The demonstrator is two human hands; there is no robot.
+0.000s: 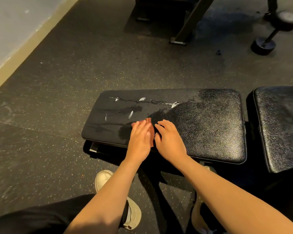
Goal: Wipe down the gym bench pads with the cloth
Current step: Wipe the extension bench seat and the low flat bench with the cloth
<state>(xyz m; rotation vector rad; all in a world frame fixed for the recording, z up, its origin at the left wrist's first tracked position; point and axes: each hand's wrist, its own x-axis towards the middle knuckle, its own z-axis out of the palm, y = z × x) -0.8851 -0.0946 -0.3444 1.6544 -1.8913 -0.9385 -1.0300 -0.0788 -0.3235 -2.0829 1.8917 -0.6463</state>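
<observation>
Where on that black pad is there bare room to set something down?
The right half of the pad, from the right hand to its right edge, is bare; so is the second pad. Crowded: the near middle, where the left hand presses the cloth beside the right hand. White streaks mark the left half.

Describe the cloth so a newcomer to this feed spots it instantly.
Start at the black bench pad in mid-frame, the one marked with white streaks. At its near edge, the cloth lies under the flat left hand, its edge showing beside the right hand. It is the only reddish-brown thing on the dark pad.
</observation>
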